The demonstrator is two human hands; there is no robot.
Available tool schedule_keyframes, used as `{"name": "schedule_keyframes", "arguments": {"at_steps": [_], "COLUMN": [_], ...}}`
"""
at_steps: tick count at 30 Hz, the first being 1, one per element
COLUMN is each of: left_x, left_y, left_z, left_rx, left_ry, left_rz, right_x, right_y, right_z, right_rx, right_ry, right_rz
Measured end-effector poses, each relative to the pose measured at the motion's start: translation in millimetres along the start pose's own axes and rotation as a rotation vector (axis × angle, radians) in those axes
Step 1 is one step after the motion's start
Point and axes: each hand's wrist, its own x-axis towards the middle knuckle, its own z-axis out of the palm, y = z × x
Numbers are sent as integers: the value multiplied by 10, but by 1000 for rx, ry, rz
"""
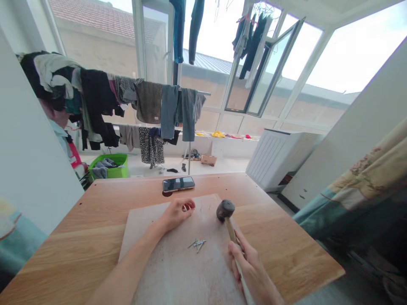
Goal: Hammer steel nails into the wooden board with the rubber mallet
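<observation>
My right hand (246, 258) is wrapped round the pale handle of a mallet (225, 209). The mallet's black, rubber-like head is raised at the upper right part of a whitish board (171, 271). Two thin nails (210, 207) stand upright in the board, just left of the mallet head. On the board's left side rests my left hand (178, 212), its fingers loosely curled with a gap between them and the thumb. Nothing shows in that hand, and its fingertips are apart from the standing nails. Several loose silvery nails (197, 244) lie in a small pile between my hands.
The board lies on a wooden table (270, 224). A phone (178, 183) lies beyond the board, near the far edge. Behind the table are a clothes rack with laundry (148, 101), a green basket (119, 165) and a white ribbed cabinet (270, 156). A curtain (352, 182) hangs at right.
</observation>
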Motion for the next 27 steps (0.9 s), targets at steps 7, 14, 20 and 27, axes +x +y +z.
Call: {"name": "schedule_keyframes", "arguments": {"at_steps": [7,14,20,27], "left_x": [6,23,34,49], "left_y": [-34,-76,-102,-134], "left_z": [10,32,70,86], "left_rx": [-8,-20,-62,-74], "left_ry": [-15,21,34,52], "left_rz": [-7,-12,9,30], "right_x": [-32,1,84,87], "right_y": [-75,-464,-362,-321], "right_z": [-4,256,521,545], "right_rx": [64,63,75,66], "right_ry": [-35,-129,-122,-132], "right_rz": [-19,-96,-117,-128]}}
